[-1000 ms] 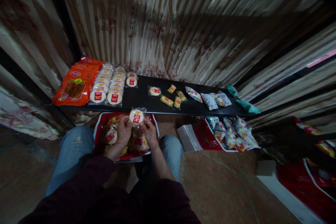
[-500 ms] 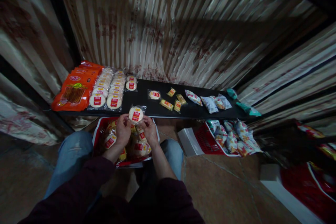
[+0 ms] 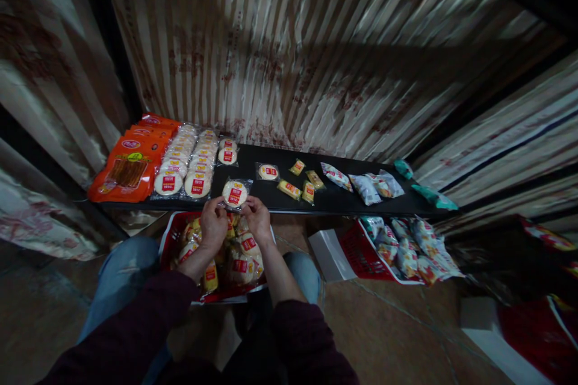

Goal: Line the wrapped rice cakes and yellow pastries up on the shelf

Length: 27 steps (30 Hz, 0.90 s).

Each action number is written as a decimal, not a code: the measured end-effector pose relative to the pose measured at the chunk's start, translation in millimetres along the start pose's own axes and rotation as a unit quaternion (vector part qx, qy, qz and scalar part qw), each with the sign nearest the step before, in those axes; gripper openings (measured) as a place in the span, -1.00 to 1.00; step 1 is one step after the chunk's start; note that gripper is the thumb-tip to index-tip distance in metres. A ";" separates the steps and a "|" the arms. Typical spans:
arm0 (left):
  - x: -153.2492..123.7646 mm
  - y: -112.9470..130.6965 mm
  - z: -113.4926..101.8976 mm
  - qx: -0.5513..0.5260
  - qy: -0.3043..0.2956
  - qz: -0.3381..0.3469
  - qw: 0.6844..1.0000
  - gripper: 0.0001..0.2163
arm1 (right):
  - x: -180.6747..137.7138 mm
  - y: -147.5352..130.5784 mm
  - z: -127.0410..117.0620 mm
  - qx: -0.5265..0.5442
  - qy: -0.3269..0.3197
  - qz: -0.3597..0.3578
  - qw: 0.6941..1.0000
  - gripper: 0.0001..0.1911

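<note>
My left hand and my right hand both pinch the near edge of a round rice cracker pack with a red label, held over the front edge of a long black shelf. Just left of it lie rows of the same cracker packs. Below my hands, on my lap, sits a red basket with several more cracker packs and yellow snacks.
Orange snack bags fill the shelf's left end. Single crackers, small yellow packs, white bags and green packs lie further right. Another red basket of bags stands on the floor. Striped curtains hang behind.
Both hands have carried the cracker pack up and forward from above the lap basket to the shelf's front edge.
</note>
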<state>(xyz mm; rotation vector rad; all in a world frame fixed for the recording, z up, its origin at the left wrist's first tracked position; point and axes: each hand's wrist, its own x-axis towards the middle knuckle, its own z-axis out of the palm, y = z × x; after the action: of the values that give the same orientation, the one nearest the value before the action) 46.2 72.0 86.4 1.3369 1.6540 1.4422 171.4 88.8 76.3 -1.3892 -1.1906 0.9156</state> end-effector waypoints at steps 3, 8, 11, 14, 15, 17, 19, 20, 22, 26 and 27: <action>3.1 -0.4 1.1 0.006 -0.003 0.007 1.000 -0.73 | 7.7 0.9 0.9 -0.020 0.008 -0.004 1.000 -0.73; 10.5 -0.8 6.4 -0.015 -0.009 0.005 1.000 -0.69 | 23.7 0.2 3.1 -0.048 0.003 -0.019 0.999 -0.78; 15.6 -0.2 10.1 -0.013 -0.007 0.020 1.000 -0.68 | 32.6 -1.9 6.6 -0.053 0.004 -0.018 0.998 -0.80; 20.3 1.1 12.8 0.001 -0.006 0.036 0.999 -0.67 | 40.3 -3.5 10.5 -0.053 0.006 -0.015 0.998 -0.80; 21.7 1.6 13.6 0.005 -0.008 0.040 0.999 -0.66 | 42.6 -3.9 11.5 -0.055 0.007 -0.017 0.998 -0.80; 24.4 2.4 15.4 0.009 -0.014 0.048 0.999 -0.64 | 47.1 -5.1 12.7 -0.071 0.010 -0.023 0.997 -0.80; 26.9 2.8 17.5 0.013 -0.018 0.051 0.998 -0.63 | 50.8 -7.3 12.9 -0.105 0.016 -0.026 0.994 -0.79; 28.1 2.8 18.6 0.015 -0.017 0.052 0.998 -0.63 | 52.2 -9.0 12.8 -0.125 0.020 -0.027 0.992 -0.78; 30.8 2.3 20.7 0.016 -0.016 0.056 0.998 -0.62 | 54.2 -13.2 12.4 -0.166 0.026 -0.031 0.985 -0.77; 37.6 0.1 22.4 0.023 -0.017 0.061 0.998 -0.60 | 56.2 -20.5 12.2 -0.227 0.038 -0.031 0.973 -0.81; 39.6 -0.3 22.6 0.028 -0.019 0.058 0.998 -0.60 | 56.7 -21.6 12.3 -0.237 0.039 -0.029 0.970 -0.82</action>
<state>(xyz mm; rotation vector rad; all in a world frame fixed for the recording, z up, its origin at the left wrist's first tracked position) 52.6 117.1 87.7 1.5053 1.6270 1.4358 167.9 146.0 99.7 -1.7377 -1.4406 0.5459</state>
